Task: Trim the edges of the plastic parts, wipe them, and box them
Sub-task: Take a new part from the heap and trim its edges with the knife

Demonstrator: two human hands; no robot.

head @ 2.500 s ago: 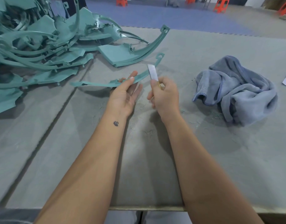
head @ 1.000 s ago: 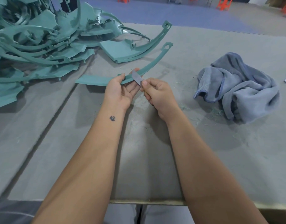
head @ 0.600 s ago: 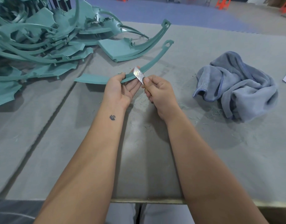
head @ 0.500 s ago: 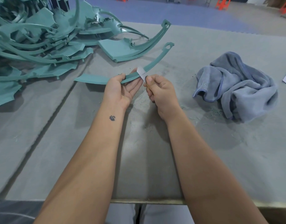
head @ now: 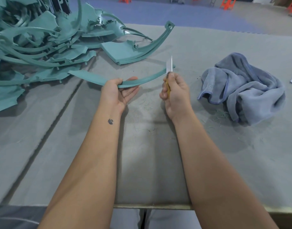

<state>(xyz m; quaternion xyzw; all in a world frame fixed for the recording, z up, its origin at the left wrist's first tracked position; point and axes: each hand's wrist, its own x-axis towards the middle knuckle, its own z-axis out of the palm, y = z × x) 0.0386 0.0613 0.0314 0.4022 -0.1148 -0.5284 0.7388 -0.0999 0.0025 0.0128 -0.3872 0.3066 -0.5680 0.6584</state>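
Trimming at a grey table (head: pixel 150 171), teal plastic parts (head: pixel 34 47) heaped far left, blue cloth (head: pixel 241 85) right.
Left hand (head: pixel 117 93) pinches a curved teal strip (head: pixel 142 80) between thumb and fingers; right hand (head: pixel 175 91) fists around a knife (head: pixel 169 66), blade upright.

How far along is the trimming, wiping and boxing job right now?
Early. Green shavings show some trimming done. The left hand holds one curved part; the right hand holds the blade. The pile remains, the cloth lies unused, no box visible.
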